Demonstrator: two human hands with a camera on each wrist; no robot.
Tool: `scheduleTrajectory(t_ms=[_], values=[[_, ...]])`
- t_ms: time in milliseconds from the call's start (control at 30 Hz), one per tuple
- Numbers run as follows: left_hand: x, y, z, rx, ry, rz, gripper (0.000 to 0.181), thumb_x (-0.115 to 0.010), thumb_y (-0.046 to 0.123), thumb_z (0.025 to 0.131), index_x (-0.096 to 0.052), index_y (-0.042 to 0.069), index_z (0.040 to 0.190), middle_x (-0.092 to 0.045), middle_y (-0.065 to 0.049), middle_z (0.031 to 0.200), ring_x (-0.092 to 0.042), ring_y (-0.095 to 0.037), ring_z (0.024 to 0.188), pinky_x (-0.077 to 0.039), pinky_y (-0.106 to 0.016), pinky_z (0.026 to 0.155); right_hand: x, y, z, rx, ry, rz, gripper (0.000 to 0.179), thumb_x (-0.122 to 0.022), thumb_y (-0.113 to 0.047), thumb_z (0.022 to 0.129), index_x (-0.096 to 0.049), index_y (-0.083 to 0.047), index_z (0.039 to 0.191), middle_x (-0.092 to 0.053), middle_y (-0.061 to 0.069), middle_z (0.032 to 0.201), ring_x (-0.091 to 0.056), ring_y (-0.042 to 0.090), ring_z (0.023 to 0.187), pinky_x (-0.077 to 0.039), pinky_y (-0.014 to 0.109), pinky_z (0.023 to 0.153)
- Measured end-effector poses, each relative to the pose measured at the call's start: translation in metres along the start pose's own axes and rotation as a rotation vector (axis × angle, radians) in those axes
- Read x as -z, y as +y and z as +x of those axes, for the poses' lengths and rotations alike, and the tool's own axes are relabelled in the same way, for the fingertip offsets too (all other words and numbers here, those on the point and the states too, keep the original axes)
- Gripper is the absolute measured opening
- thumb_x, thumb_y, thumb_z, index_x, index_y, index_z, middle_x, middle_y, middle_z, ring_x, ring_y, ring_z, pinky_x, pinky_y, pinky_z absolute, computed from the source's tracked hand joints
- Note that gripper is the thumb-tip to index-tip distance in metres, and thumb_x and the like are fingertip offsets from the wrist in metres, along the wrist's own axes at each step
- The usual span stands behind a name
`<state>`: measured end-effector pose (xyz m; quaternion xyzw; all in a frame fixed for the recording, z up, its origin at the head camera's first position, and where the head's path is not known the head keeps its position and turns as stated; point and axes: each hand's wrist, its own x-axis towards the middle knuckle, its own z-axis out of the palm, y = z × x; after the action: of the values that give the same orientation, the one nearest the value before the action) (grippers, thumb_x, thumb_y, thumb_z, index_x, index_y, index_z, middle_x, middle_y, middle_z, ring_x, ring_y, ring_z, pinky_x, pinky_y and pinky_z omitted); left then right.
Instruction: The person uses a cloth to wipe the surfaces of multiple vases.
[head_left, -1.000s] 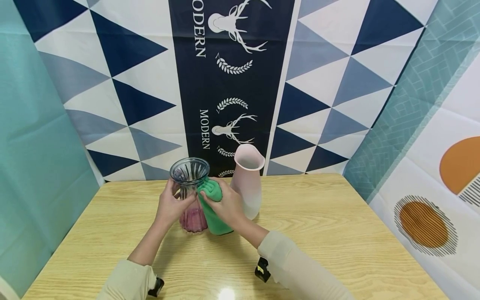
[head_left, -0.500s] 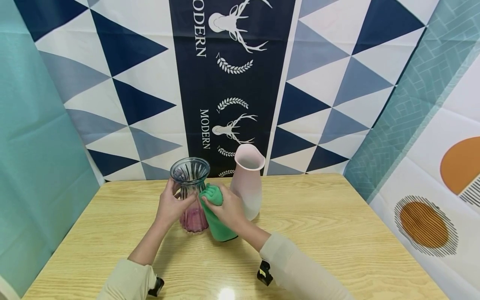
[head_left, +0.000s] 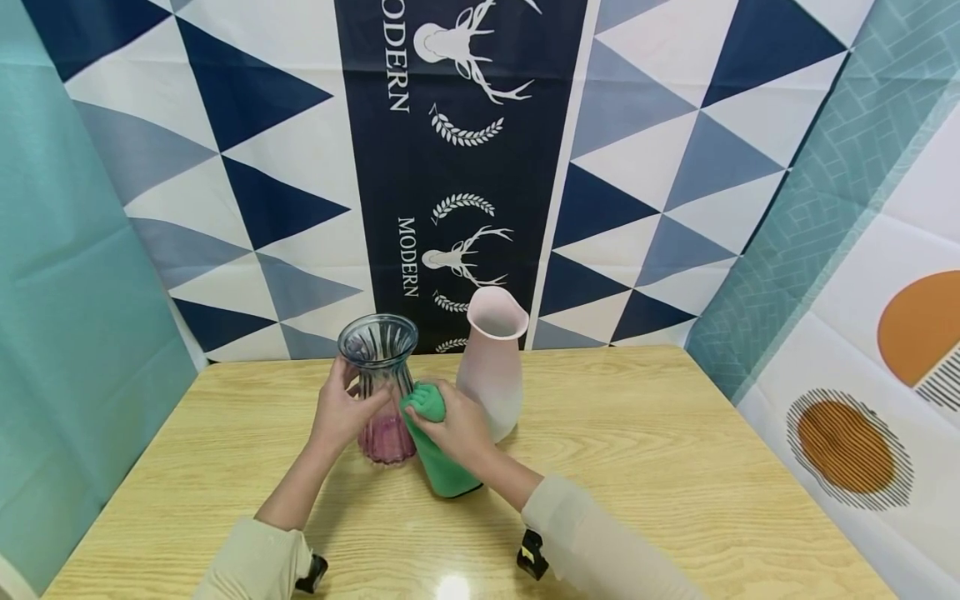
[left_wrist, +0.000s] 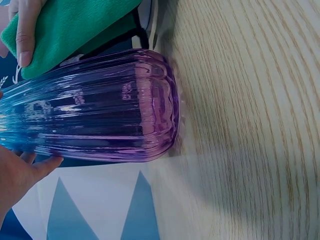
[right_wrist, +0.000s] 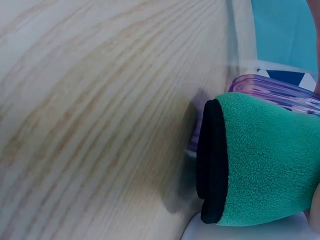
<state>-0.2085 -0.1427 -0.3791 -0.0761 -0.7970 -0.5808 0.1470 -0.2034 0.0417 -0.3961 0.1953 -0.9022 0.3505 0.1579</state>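
Observation:
A ribbed glass vase, blue at its flared rim and pink-purple at its base, stands upright on the table. My left hand grips it around the upper body, below the rim. In the left wrist view, the fingers of that hand lie along the side of the glass vase. Bunched in my right hand is a green cloth with a dark edge, its lower part hanging down beside the vase. The right wrist view shows the cloth close up, covering part of the vase.
A pale pink-white vase with a wavy mouth stands just behind my right hand. The wooden table reaches back to a patterned wall sheet. A teal sheet hangs at the left.
My right hand has moved down and slightly toward me along the vase's right side, bringing the green cloth with it. The left hand keeps its hold on the glass vase.

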Motion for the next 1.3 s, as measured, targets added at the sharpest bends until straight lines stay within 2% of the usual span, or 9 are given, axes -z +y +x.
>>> scheduleTrajectory(t_ms=[267,533,900,1100,1300], values=[[0.000,0.000,0.001,-0.002,0.002,-0.006,0.077,-0.071,0.015,0.081,-0.027,0.015,0.144,-0.044,-0.014,0.141,-0.042,-0.032,0.131,-0.040,-0.053,0.103,-0.005,0.005,-0.006,-0.031,-0.075,-0.060,0.045,-0.065,-0.042,0.086,-0.057,-0.017,0.121,-0.068,0.000,0.096,-0.064,0.012,0.079,-0.051,0.022,0.064],[0.001,-0.001,0.000,0.001,-0.002,-0.010,0.076,-0.071,0.014,0.081,-0.027,0.014,0.144,-0.044,-0.015,0.140,-0.042,-0.032,0.131,-0.037,-0.054,0.105,-0.006,0.006,-0.008,-0.029,-0.115,-0.122,0.044,-0.066,-0.044,0.084,-0.058,-0.017,0.118,-0.068,-0.002,0.089,-0.063,0.011,0.074,-0.049,0.024,0.060],[0.001,0.001,-0.003,0.003,-0.005,-0.021,0.075,-0.070,0.015,0.082,-0.027,0.013,0.143,-0.043,-0.015,0.140,-0.041,-0.032,0.131,-0.036,-0.054,0.106,-0.007,0.009,-0.011,-0.056,-0.214,-0.230,0.048,-0.065,-0.050,0.082,-0.057,-0.018,0.118,-0.068,-0.003,0.092,-0.064,0.013,0.078,-0.049,0.027,0.060],[-0.001,0.000,-0.003,-0.003,0.000,-0.013,0.075,-0.071,0.012,0.080,-0.029,0.012,0.142,-0.045,-0.016,0.137,-0.042,-0.033,0.129,-0.037,-0.054,0.105,-0.007,0.011,-0.013,-0.048,-0.198,-0.217,0.047,-0.066,-0.049,0.082,-0.057,-0.019,0.118,-0.068,-0.003,0.093,-0.064,0.013,0.079,-0.050,0.027,0.062],[-0.002,0.001,-0.003,-0.007,0.010,-0.020,0.076,-0.075,0.018,0.079,-0.031,0.014,0.141,-0.044,-0.014,0.137,-0.042,-0.032,0.127,-0.037,-0.055,0.105,-0.004,0.012,-0.013,-0.006,-0.108,-0.138,0.048,-0.064,-0.047,0.085,-0.056,-0.016,0.121,-0.068,0.000,0.092,-0.063,0.012,0.076,-0.049,0.024,0.060]])
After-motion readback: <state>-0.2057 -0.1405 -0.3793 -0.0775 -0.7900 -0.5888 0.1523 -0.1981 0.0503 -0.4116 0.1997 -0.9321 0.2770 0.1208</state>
